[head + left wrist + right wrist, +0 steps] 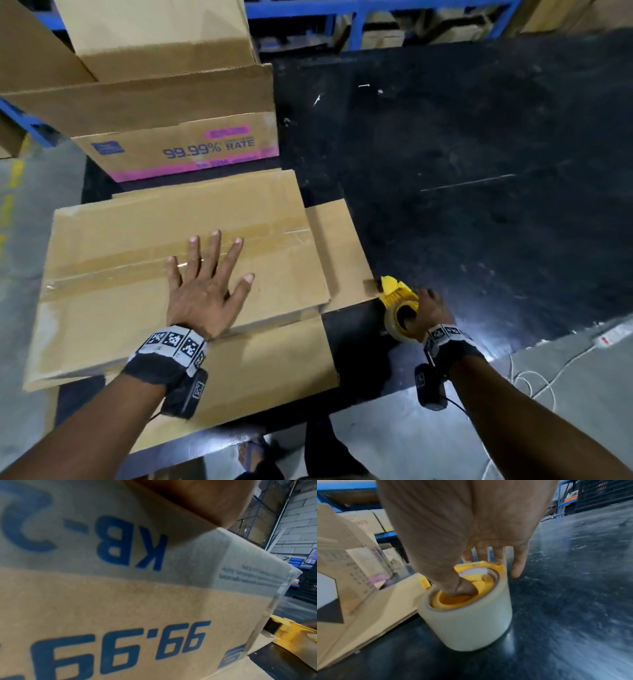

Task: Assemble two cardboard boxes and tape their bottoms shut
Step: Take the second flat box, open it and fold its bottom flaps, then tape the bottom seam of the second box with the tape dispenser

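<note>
A brown cardboard box [120,246] stands on the black table [479,171] with clear tape [102,270] running along its top seam. My left hand [212,274] lies flat on that top, fingers spread. The left wrist view shows the box's printed side [120,601] close up, under my palm [197,500]. At the box's right corner my right hand [424,308] grips a yellow tape dispenser [399,294] with its tape roll [467,622]. The thumb [460,586] sits inside the roll's core and the fingers [518,563] reach over the far side. A second box [178,147], printed "99.99% RATE", stands behind.
Loose flaps [339,253] spread on the table to the right and front of the near box. More cartons are stacked at the back left, with blue racking [359,13] behind. White cables [548,370] lie on the floor at the right.
</note>
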`<move>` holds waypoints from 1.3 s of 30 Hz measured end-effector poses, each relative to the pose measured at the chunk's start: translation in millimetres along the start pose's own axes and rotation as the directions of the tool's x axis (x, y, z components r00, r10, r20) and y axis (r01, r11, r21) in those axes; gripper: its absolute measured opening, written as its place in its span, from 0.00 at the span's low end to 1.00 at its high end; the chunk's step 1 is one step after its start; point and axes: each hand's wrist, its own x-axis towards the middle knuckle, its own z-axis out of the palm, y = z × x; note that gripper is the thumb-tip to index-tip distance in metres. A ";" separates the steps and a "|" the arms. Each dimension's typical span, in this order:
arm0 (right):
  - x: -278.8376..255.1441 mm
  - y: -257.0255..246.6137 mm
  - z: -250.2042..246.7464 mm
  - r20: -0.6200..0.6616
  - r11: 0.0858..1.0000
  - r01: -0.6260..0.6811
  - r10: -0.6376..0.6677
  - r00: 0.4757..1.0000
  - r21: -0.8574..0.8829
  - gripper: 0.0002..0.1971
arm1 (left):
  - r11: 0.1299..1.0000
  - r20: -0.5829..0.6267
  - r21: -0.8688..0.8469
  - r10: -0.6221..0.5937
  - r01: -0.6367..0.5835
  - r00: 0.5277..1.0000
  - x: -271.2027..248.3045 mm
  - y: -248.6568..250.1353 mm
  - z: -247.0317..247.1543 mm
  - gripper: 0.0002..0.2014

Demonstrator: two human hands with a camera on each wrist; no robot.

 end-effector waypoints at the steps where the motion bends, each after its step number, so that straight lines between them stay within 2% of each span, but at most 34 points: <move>1: 4.3 5.5 5.6 -0.003 1.000 0.022 -0.022 1.000 -0.006 0.36 | 1.000 0.000 -0.003 -0.001 0.001 1.000 -0.1 0.8 -0.7 0.34; 4: 17.2 12.1 10.6 -0.103 0.999 0.032 -0.028 0.994 0.034 0.25 | 1.000 -0.009 0.003 -0.004 0.004 1.000 -0.3 3.1 -1.5 0.33; 7: 26.5 18.2 1.3 -0.102 0.976 -0.014 0.037 0.994 0.218 0.20 | 1.000 -0.027 0.009 -0.003 0.003 1.000 -0.2 5.1 -1.1 0.33; 10: 31.9 23.0 -22.9 -0.140 0.856 0.027 0.053 0.989 0.516 0.21 | 1.000 -0.042 0.005 -0.005 0.005 0.999 0.2 6.0 -0.7 0.34; 12: 25.3 11.1 -53.9 -0.237 0.787 0.135 0.015 0.971 0.602 0.20 | 1.000 -0.035 0.017 -0.010 0.010 0.999 0.7 7.1 -0.5 0.33; 14: 13.1 -13.6 -89.3 -0.351 0.707 0.313 -0.097 0.931 0.635 0.24 | 1.000 -0.034 0.016 -0.014 0.015 0.999 1.4 9.4 -0.3 0.33; 16: 0.0 -50.2 -123.2 -0.381 0.670 0.444 -0.252 0.890 0.595 0.28 | 1.000 -0.038 -0.002 -0.019 0.019 0.999 2.9 12.1 -1.3 0.33; 19: -13.7 -123.6 -150.8 -0.371 0.602 0.583 -0.451 0.812 0.545 0.19 | 0.996 -0.060 -0.084 -0.004 -0.001 0.998 3.0 11.2 -5.7 0.37; 21: -23.7 -180.4 -153.2 -0.374 0.551 0.651 -0.538 0.756 0.522 0.19 | 0.957 -0.124 -0.286 0.001 -0.037 0.992 1.0 4.3 -10.3 0.44; 22: -29.9 -208.0 -151.1 -0.370 0.531 0.686 -0.585 0.722 0.498 0.21 | 0.897 -0.162 -0.438 -0.016 -0.057 0.987 -1.0 -0.5 -14.9 0.47; 24: -40.6 -259.8 -140.2 -0.326 0.501 0.737 -0.677 0.660 0.453 0.26 | 0.699 -0.198 -0.711 -0.087 -0.081 0.976 -5.5 -13.9 -24.1 0.45; 26: -51.1 -303.3 -124.3 -0.252 0.494 0.756 -0.738 0.625 0.429 0.26 | 0.550 -0.223 -0.831 -0.193 -0.083 0.956 -9.0 -34.4 -36.0 0.37; 29: -60.2 -342.4 -97.7 -0.172 0.534 0.747 -0.756 0.632 0.396 0.27 | 0.396 -0.243 -0.916 -0.415 -0.066 0.877 -12.9 -73.9 -56.0 0.22; 31: -64.0 -353.6 -87.2 -0.177 0.548 0.741 -0.745 0.643 0.387 0.27 | 0.298 -0.207 -0.952 -0.475 -0.065 0.855 -11.8 -95.9 -70.7 0.16; 36: -77.4 -374.3 -85.4 -0.188 0.552 0.775 -0.763 0.618 0.308 0.29 | -0.079 -0.021 -0.995 -0.398 -0.057 0.917 -6.2 -116.7 -107.9 0.12; 39: -84.7 -386.2 -80.6 -0.192 0.543 0.797 -0.780 0.596 0.266 0.27 | -0.159 0.046 -0.987 -0.332 -0.007 0.942 -1.2 -123.9 -114.1 0.10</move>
